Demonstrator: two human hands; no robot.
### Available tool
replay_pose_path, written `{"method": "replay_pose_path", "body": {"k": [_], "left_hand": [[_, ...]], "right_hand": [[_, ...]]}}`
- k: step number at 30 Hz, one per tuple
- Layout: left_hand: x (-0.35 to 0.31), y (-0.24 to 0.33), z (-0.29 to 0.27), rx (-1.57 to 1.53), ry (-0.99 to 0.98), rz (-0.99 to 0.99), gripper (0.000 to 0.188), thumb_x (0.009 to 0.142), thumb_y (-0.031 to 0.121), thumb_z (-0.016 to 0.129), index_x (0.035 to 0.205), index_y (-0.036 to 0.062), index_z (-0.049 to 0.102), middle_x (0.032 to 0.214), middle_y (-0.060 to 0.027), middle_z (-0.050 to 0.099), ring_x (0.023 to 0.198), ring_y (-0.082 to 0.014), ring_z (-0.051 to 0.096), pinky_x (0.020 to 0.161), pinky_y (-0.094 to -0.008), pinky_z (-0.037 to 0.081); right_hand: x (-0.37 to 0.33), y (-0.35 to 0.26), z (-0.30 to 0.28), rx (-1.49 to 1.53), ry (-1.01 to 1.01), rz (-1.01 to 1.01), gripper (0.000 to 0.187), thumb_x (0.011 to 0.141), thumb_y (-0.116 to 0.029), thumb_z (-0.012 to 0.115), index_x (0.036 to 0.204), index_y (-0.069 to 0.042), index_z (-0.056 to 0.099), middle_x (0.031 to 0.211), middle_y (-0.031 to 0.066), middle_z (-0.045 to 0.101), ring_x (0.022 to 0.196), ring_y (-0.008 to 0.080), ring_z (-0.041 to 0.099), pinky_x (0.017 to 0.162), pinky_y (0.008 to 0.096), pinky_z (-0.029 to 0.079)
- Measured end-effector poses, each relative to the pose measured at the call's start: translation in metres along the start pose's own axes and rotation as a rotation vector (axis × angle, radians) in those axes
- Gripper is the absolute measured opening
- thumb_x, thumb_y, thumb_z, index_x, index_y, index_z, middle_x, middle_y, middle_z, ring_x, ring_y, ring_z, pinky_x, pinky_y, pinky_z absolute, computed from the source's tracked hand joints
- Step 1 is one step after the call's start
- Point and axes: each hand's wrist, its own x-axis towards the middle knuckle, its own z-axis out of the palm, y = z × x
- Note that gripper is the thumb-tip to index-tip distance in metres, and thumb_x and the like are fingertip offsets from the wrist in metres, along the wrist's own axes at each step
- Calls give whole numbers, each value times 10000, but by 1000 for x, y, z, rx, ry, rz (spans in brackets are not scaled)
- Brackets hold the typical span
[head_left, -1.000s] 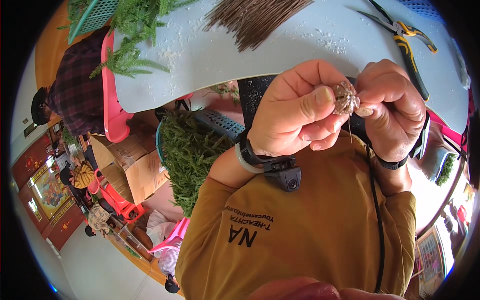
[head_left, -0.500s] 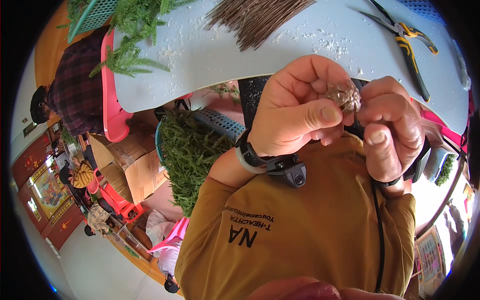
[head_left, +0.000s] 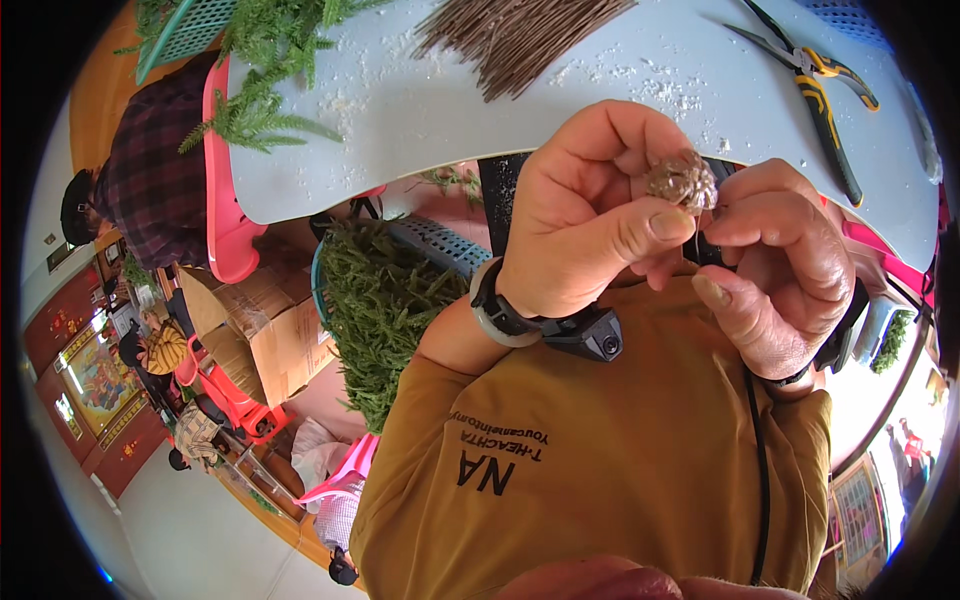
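A small brown pine cone with pale scale tips sits between the thumb and fingers of my left hand, just past the table edge. A short thin wire shows below the cone. My right hand is close beside it on the right. Its index finger is bent near the cone's base, and its thumb stands apart, lower down. Nothing can be made out between that thumb and finger. The cone hides part of my left fingertips.
On the grey table lie brown stick-like stems, yellow-and-black pliers, green sprigs and white crumbs. Left below stand a basket of greenery and a cardboard box. A person in a plaid shirt sits at the left.
The cone has moved slightly up and left and shows more of its side. My right thumb has swung out to the left, and its wire now shows below the cone.
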Motion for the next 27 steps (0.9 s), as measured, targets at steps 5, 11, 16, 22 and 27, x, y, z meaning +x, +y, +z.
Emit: {"method": "replay_pose_path", "body": {"k": [5, 11, 16, 22, 27], "left_hand": [[1, -2, -2, 6, -14, 49, 350, 804, 110, 644, 1077, -6, 458, 973, -172, 551, 861, -176, 541, 712, -265, 466], [2, -2, -1, 19, 9, 63, 339, 798, 114, 650, 1060, -9, 474, 983, -161, 530, 851, -168, 523, 726, -260, 454], [5, -5, 0, -24, -7, 123, 299, 803, 34, 623, 1060, -6, 476, 918, -101, 549, 706, -113, 523, 572, -213, 447], [7, -10, -2, -44, -63, 202, 282, 799, -10, 614, 1050, -2, 485, 880, -70, 561, 658, -83, 522, 497, -192, 440], [7, -10, -4, 51, -56, 271, 270, 791, -15, 622, 1038, -8, 516, 881, -67, 562, 679, -80, 525, 529, -190, 435]], "right_hand": [[0, 5, 1, 2, 11, -27, 323, 734, -96, 677, 1003, 3, 529, 941, 95, 484, 747, 109, 436, 665, 235, 360], [2, 5, 4, -1, 25, -38, 326, 743, -50, 658, 1032, 17, 521, 955, 102, 491, 750, 110, 443, 661, 231, 367], [1, 4, 4, 46, 13, -30, 325, 769, 12, 601, 1082, 24, 511, 939, 112, 515, 799, 134, 508, 660, 237, 409], [-2, 2, 12, 234, 2, -1, 336, 786, 38, 567, 1116, 31, 501, 854, 103, 548, 826, 162, 558, 666, 254, 445], [-1, 1, 19, 232, 130, 5, 325, 785, 17, 581, 1103, 37, 514, 814, 91, 558, 750, 152, 548, 657, 243, 442]]}}
